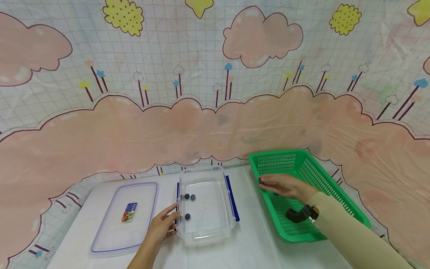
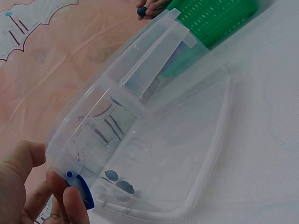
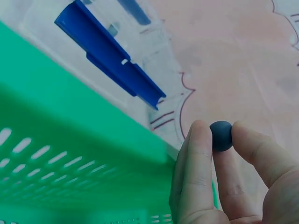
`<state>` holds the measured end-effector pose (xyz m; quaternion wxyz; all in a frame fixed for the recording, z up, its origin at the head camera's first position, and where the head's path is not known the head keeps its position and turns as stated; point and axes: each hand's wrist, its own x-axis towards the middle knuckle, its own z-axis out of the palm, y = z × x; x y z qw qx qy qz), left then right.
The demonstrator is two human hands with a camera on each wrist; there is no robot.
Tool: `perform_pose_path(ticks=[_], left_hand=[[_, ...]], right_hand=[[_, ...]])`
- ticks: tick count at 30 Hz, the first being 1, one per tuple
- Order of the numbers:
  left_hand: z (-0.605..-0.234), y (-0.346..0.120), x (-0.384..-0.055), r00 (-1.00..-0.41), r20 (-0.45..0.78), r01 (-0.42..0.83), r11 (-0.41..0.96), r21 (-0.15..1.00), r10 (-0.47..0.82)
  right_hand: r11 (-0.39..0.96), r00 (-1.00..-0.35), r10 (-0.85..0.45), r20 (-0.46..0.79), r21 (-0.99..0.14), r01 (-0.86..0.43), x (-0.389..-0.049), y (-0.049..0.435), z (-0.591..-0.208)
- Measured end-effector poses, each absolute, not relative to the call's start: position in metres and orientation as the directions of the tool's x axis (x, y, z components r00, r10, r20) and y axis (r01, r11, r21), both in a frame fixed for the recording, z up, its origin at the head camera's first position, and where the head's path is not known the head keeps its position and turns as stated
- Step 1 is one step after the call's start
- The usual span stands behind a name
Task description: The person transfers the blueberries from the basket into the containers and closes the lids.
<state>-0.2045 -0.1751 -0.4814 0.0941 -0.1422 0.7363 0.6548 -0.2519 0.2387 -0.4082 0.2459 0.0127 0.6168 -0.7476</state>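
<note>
In the head view a clear plastic box point(image 1: 205, 220) stands lidless on the white table, with several dark blueberries point(image 1: 187, 216) near its left wall. My left hand point(image 1: 162, 226) holds that left side, its fingers around the wall and the blue clip point(image 2: 83, 190) in the left wrist view. Over the left rim of the green basket point(image 1: 289, 237), my right hand point(image 1: 283, 185) pinches one blueberry point(image 3: 221, 136) between thumb and fingertips, plainly seen in the right wrist view. Another blue clip point(image 3: 112, 56) hangs folded out on the box's right side.
A clear lid point(image 1: 111, 228) with a violet-blue rim and a small colourful label point(image 1: 129, 212) lies left of the box. The perforated green basket stands at the right. A patterned cloth point(image 1: 201, 130) hangs behind the table.
</note>
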Motion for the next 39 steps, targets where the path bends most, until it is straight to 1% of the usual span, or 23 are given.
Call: perform_pose_path(ticks=[7, 17, 23, 27, 35, 39], left_hand=[[-0.481, -0.175, -0.204, -0.942, -0.324, -0.331, 0.095, 0.939, -0.087], [-0.480, -0.175, -0.203, -0.943, -0.321, -0.328, 0.087, 0.940, -0.086], [-0.479, -0.175, -0.203, -0.944, -0.318, -0.325, 0.084, 0.942, -0.087], [-0.479, -0.175, -0.203, -0.945, -0.315, -0.323, 0.084, 0.943, -0.090], [-0.479, -0.175, -0.203, -0.945, -0.315, -0.323, 0.080, 0.943, -0.091], [-0.480, -0.175, -0.203, -0.943, -0.319, -0.326, 0.077, 0.942, -0.093]], right_hand=[[-0.063, -0.883, -0.333, -0.329, -0.927, 0.369, -0.253, 0.226, -0.404], [-0.130, -0.879, -0.345, -0.328, -0.911, 0.391, -0.260, 0.204, -0.407], [-0.145, -0.868, -0.370, -0.330, -0.903, 0.405, -0.265, 0.188, -0.413], [-0.150, -0.865, -0.358, -0.351, -0.893, 0.425, -0.268, 0.178, -0.416], [-0.074, -0.848, -0.368, -0.380, -0.898, 0.434, -0.274, 0.156, -0.421], [-0.063, -0.841, -0.363, -0.402, -0.890, 0.452, -0.276, 0.145, -0.423]])
